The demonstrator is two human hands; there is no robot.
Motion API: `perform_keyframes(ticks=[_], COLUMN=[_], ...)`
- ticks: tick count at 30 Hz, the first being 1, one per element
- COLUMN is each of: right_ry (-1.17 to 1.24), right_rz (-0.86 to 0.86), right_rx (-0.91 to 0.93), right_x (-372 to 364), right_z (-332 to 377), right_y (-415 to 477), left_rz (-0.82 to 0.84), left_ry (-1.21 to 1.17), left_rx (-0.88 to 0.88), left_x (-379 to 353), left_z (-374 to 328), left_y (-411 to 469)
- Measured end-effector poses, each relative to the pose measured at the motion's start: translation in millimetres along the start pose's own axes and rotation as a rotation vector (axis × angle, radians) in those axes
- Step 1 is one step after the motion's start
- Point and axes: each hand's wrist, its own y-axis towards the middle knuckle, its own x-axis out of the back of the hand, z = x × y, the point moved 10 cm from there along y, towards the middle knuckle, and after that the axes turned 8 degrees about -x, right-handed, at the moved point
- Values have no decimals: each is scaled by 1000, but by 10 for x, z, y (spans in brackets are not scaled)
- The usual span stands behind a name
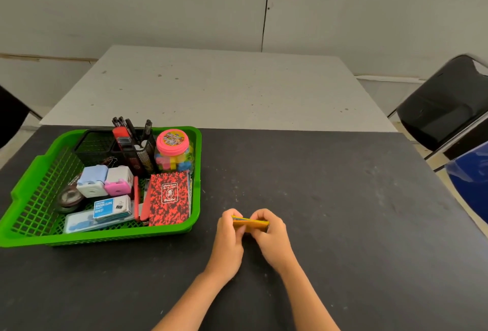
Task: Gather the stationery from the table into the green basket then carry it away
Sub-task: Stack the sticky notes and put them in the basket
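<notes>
A green basket (pixel 31 172) stands at the left of the dark table (pixel 330 198). It holds a black mesh pen holder (pixel 100 145) with pens, a pink-lidded jar (pixel 173 152), a red notebook (pixel 169 197), a binder clip box (pixel 112 207), tape dispensers (pixel 105 181) and tape rolls. To the right of the basket, my left hand (pixel 228 235) and my right hand (pixel 270 235) both grip a small flat yellow box (pixel 250 223) just above the table, one hand at each end.
A white table (pixel 211 87) adjoins the far edge of the dark one. A black chair (pixel 446 108) stands at the right, with a blue object (pixel 472 182) below it. A dark shape (pixel 10 116) sits at the left edge.
</notes>
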Motion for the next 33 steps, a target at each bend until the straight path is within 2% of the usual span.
perform_keyframes(ticks=[4,9,12,15,18,21,25,33], right_ry=[230,389,296,149,111,97,127,122], right_rz=[-52,99,189,122,4,-44,-72,-112], right_rx=[41,52,-12,-45,-93,-179,-229,-242], right_x=[110,-286,-705,-871,-873,-924,-945,-982], right_z=[380,986,1170,1196,1080,912,821,866], right_y=[67,171,203,251,299,312,327,367], left_rz=[-146,-262,-333,-374,-342,-228,-135,-170], left_ry=[-52,45,97,137,211,295,377,743], left_rx=[-71,-113,-13,218,436,541,519,446], left_x=[316,914,1333,1678,1830,1751,1613,1707], left_z=[-440,-676,-464,-42,390,567,573,373], left_y=[157,407,492,497,504,530,618,600])
